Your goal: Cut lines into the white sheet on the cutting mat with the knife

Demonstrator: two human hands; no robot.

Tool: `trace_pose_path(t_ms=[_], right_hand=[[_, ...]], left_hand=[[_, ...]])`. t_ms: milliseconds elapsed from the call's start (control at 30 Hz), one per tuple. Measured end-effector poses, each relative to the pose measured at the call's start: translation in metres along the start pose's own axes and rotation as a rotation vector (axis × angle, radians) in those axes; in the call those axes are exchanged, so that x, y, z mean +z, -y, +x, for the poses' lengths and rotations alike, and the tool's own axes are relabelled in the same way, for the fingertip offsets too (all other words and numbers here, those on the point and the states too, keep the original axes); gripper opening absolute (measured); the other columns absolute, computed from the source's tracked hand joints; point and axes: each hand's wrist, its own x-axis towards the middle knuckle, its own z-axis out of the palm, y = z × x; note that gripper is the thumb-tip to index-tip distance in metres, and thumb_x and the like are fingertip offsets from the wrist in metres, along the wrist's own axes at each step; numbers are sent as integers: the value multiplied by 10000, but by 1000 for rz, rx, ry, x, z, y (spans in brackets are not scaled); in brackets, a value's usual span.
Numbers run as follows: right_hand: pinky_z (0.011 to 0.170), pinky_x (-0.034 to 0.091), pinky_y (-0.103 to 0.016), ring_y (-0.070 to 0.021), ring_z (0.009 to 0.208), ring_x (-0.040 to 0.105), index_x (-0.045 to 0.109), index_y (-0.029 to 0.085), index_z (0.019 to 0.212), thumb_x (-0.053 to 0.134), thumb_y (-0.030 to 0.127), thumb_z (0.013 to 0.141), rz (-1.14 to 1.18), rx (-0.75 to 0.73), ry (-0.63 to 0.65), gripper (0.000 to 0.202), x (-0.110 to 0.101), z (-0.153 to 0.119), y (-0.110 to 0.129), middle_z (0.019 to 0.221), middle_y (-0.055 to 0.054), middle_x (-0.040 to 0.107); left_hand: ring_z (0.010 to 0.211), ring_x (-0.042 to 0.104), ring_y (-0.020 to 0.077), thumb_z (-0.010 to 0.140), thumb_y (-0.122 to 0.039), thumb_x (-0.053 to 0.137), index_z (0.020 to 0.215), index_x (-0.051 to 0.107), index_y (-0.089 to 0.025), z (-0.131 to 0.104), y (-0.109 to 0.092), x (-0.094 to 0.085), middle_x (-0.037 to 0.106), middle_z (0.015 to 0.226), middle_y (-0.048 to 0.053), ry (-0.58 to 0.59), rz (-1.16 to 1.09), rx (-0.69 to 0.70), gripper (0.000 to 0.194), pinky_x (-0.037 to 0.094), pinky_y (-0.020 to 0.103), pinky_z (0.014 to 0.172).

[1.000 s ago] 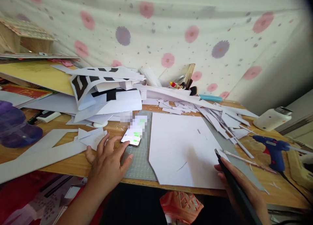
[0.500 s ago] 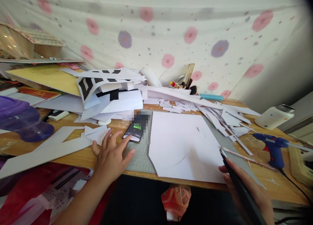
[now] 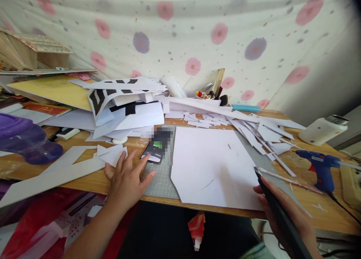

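Observation:
My left hand [image 3: 126,182] is spread, palm down, with its index fingertip on the lower part of a phone's screen. The phone [image 3: 154,153] lies on a grey-green cutting mat [image 3: 162,184], its upper part blurred out. Beside it, a white foam board [image 3: 208,161] with cut corners and a few dark marks lies flat over the mat. My right hand [image 3: 287,202] is wrapped round a black craft knife [image 3: 278,214], whose blade tip points up and left near the board's right edge. A thin pinkish stick [image 3: 290,180] lies just beyond the tip.
On the right stand a blue glue gun [image 3: 321,167] and a tipped white bottle [image 3: 324,130]. White offcuts [image 3: 207,119] and strips line the back. At left are stacked papers [image 3: 126,118], an angled white board piece [image 3: 56,176] and a purple bottle [image 3: 28,138].
The camera view has shifted slightly, so things at the right appear farther right. My left hand stays at the phone, and my right hand keeps hold of the craft knife in nearly the same place.

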Motion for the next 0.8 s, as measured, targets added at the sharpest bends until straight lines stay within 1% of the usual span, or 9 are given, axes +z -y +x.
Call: trace_pose_path(t_ms=[67, 133, 267, 367, 500, 667, 733, 800], right_hand=[[722, 584, -329, -233, 788, 725, 635, 250, 1225, 601, 344, 883, 7, 9, -6, 356, 1, 1, -2, 940, -59, 738], [740, 588, -337, -238, 797, 725, 630, 235, 1235, 601, 360, 883, -1, 28, -19, 375, 3, 2, -4, 941, -61, 734], [748, 594, -349, -245, 787, 728, 627, 189, 1241, 601, 372, 882, -23, 10, -27, 404, 7, 0, -8, 932, -76, 736], [764, 593, -353, -239, 788, 729, 617, 190, 1255, 611, 367, 877, -22, 10, -39, 418, 7, -3, -12, 941, -78, 739], [750, 598, -358, -245, 795, 728, 600, 205, 1283, 607, 377, 881, -56, 7, -7, 437, 4, -5, -16, 939, -75, 743], [757, 591, -352, -236, 784, 724, 598, 212, 1287, 622, 312, 878, -57, -51, 5, 422, 3, -6, -20, 943, -65, 739], [761, 585, -343, -228, 781, 722, 597, 227, 1290, 631, 309, 874, -37, -45, 0, 425, 3, -8, -18, 944, -53, 736], [753, 578, -334, -223, 775, 719, 591, 233, 1299, 631, 329, 876, -19, -6, -16, 436, 2, -10, -14, 930, -44, 734]], left_hand=[[1381, 319, 460, 898, -465, 444, 1296, 599, -284, 0, 0, 0, 495, 1434, 172, 13, -2, -3, 464, 150, 791, 1012], [1372, 337, 453, 905, -471, 431, 1311, 581, -274, 0, 2, 0, 546, 1396, 152, 26, -23, 7, 475, 119, 802, 1009], [1346, 382, 399, 918, -464, 420, 1340, 535, -252, -1, 4, -1, 604, 1335, 125, 27, -73, 37, 487, 44, 775, 1046], [1314, 419, 375, 920, -460, 423, 1345, 526, -247, -1, 5, -1, 624, 1300, 116, 20, -85, 53, 487, 49, 746, 1065], [1293, 435, 368, 923, -462, 416, 1301, 570, -280, 0, 4, -3, 626, 1283, 99, 28, -84, 76, 447, 74, 740, 1057], [1226, 482, 362, 915, -459, 425, 1280, 594, -340, 3, 1, -5, 605, 1267, 104, 71, -56, 72, 420, 111, 761, 1024], [1213, 491, 358, 910, -469, 432, 1274, 597, -367, 3, 1, -5, 594, 1266, 99, 96, -53, 66, 412, 119, 766, 1020], [1222, 483, 356, 904, -472, 439, 1264, 602, -383, 4, 2, -5, 588, 1266, 94, 102, -52, 62, 405, 119, 769, 1021]])
